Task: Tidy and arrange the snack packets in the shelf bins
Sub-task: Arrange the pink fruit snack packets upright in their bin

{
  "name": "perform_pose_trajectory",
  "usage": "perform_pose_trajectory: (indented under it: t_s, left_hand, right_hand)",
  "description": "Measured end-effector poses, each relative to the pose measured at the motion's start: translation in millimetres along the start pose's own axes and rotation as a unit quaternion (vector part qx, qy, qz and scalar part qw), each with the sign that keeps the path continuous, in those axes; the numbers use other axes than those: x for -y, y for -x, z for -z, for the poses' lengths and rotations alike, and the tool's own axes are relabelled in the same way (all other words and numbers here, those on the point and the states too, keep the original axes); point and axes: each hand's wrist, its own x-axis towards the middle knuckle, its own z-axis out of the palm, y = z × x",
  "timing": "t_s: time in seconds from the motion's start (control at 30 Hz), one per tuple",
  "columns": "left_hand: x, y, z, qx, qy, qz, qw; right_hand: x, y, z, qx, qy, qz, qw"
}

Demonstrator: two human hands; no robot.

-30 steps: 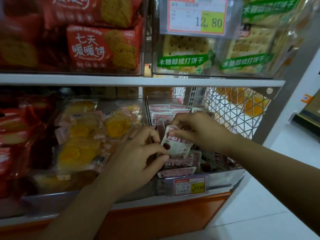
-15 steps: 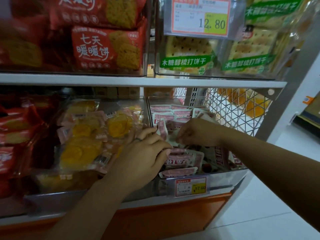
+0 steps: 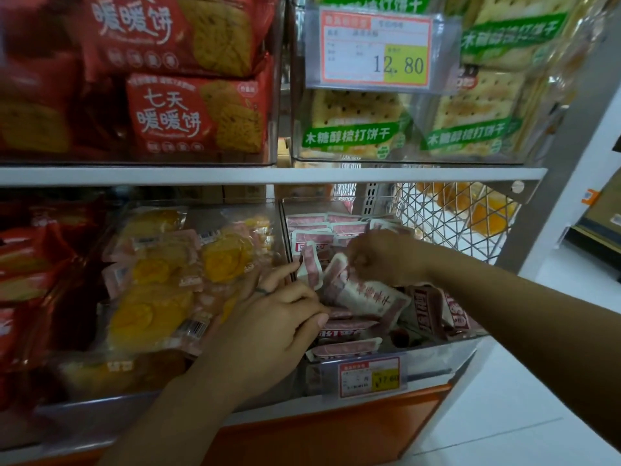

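Several small pink-and-white snack packets lie in the clear right-hand bin on the lower shelf, some in flat rows at the back, others loose and tilted in front. My right hand is curled over the middle of the bin and grips the top of one white-and-pink packet, which hangs slanted below it. My left hand reaches in over the bin divider. Its forefinger touches an upright packet, while its thumb and other fingers pinch the edge of a flat packet.
The left bin holds yellow cake packets, with red packets further left. A price tag hangs on the right bin's front. Overhead, the upper shelf carries red biscuit packs and green-labelled crackers. Wire mesh closes the right side.
My right hand dipped deeper into the bin, then came up gripping a packet by its top. My left hand stayed at the divider, its forefinger now stretched toward the upright packet.
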Motion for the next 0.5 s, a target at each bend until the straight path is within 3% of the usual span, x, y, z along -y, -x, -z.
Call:
perform_pose_trajectory:
  t_s: [0.13,0.2,0.3,0.37,0.5]
  left_hand:
    - [-2,0,0,0.004,-0.007,0.001,1.000]
    - [-2,0,-1,0.003,-0.008,0.002,1.000]
    - [0,0,-4,0.005,-0.021,0.002,1.000]
    - [2,0,-5,0.011,-0.012,0.016,1.000]
    - [3,-2,-3,0.006,0.015,0.047,0.999]
  right_hand:
    - [-18,26,8,-0.178,-0.184,0.002,0.967]
    - [-23,30,-1,-0.185,-0.289,0.012,0.939]
    - [-22,25,-19,-0.118,-0.393,0.006,0.912]
    - [-17,19,-29,-0.078,-0.379,0.008,0.922]
    - [-13,7,-25,-0.049,-0.123,0.047,0.990]
